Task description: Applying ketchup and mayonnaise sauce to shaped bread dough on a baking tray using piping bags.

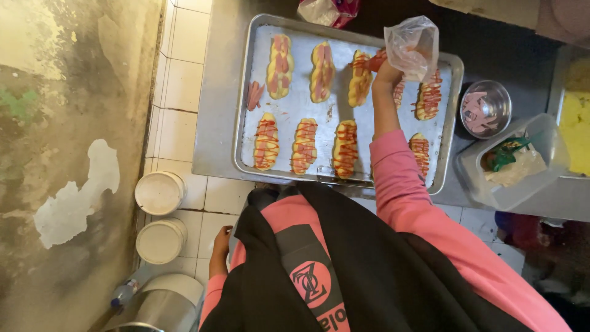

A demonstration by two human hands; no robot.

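A metal baking tray (246, 123) lies on a steel counter with two rows of oblong dough pieces topped with sausage slices. The near row (305, 146) carries red sauce zigzags; two far-left pieces (279, 58) are bare. My right hand (386, 72), in a pink sleeve, grips a clear plastic piping bag (413, 44). The bag's red tip (376, 60) touches the third far-row piece (359, 79). My left hand (220, 237) hangs low beside my black apron, by the tiled floor, with nothing visible in it; its fingers are partly hidden.
A few loose sausage slices (254, 94) lie on the tray's left. A steel bowl of sliced meat (485, 107) and a clear plastic tub (513, 160) stand right of the tray. Two white lidded buckets (160, 192), a metal bin (161, 307) and a bottle (123, 294) sit on the floor.
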